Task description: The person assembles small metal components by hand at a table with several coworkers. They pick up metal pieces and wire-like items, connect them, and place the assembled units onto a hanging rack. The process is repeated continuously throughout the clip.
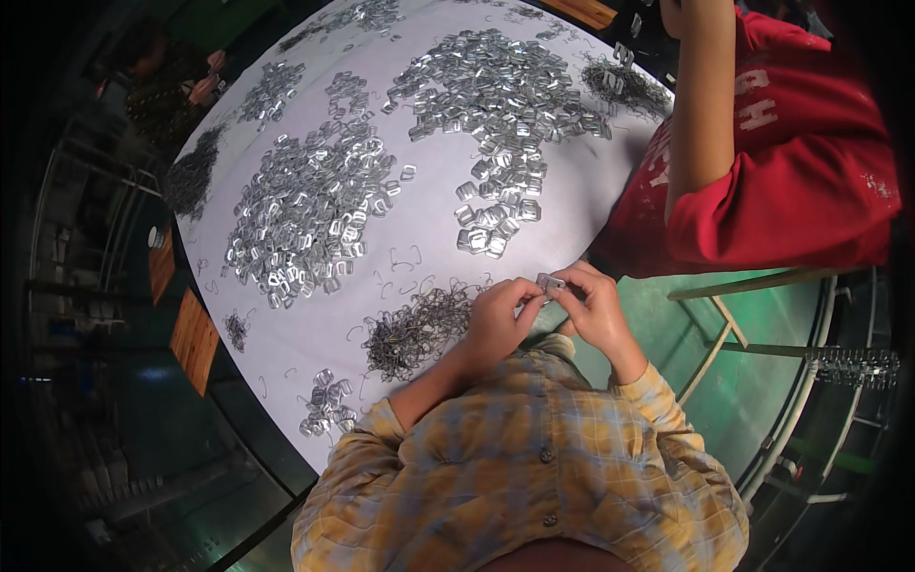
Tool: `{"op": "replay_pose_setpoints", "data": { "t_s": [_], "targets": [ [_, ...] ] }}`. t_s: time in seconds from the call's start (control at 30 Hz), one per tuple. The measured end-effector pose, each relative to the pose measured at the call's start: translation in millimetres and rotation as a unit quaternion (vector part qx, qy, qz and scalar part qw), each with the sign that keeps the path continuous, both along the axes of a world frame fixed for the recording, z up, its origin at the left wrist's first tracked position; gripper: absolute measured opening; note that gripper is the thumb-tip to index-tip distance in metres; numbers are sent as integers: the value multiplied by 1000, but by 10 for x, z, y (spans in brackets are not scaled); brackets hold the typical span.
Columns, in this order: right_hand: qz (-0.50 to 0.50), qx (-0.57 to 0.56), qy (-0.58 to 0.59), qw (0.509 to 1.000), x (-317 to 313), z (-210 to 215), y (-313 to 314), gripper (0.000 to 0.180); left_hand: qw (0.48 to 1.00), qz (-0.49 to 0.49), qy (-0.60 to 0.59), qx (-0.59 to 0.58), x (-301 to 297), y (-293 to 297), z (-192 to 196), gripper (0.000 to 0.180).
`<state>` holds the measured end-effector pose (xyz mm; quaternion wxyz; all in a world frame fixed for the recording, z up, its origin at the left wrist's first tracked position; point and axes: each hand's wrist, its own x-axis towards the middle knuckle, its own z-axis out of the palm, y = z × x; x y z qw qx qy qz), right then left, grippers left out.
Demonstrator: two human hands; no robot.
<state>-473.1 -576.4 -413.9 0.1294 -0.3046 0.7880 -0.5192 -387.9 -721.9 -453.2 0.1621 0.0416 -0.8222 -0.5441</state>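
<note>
Together, left hand (498, 315) and right hand (593, 307) pinch metal buckle (550, 282) at table edge (572, 262).

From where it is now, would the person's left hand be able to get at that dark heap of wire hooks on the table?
Probably yes. The left hand sits just beside the heap of wire hooks, with only bare white table between them. It is pinching a small metal buckle together with the right hand, though.

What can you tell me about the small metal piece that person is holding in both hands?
The small metal buckle looks like a flat, silvery, roughly rectangular clip of shiny pressed metal, like those heaped on the white table. It is pinched between the fingertips of the left hand and right hand, raised above the table's near edge. Finer detail is too small to tell.
</note>
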Motion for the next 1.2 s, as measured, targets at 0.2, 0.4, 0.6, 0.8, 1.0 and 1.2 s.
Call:
{"op": "replay_pose_setpoints", "data": {
  "t_s": [0.2, 0.4, 0.6, 0.8, 1.0, 1.2],
  "targets": [
    [-36, -27, -9, 999, -22, -17, 186, 11, 992, 77, -34, -92, -533, -749, -235, 15],
    [-16, -29, -3, 999, -5, 53, 185, 11, 921, 66, -41, -382, -1577, -1263, -521, 37],
    [-5, -28, -89, 996, 62, 16, 207, 12, 869, -56, -132, -474, -1913, -1450, -402, 45],
    [-26, -28, -64, 997, 34, -47, 216, 12, 867, -8, -179, -464, -1166, -1601, -334, 37],
    [-6, -33, -53, 998, 8, -164, 177, 13, 913, 3, -186, -364, -591, -1771, -268, 28],
    [0, -29, -72, 997, 3, -139, 113, 12, 976, 56, -163, -136, -853, -1883, 27, 20]
  ]
}}
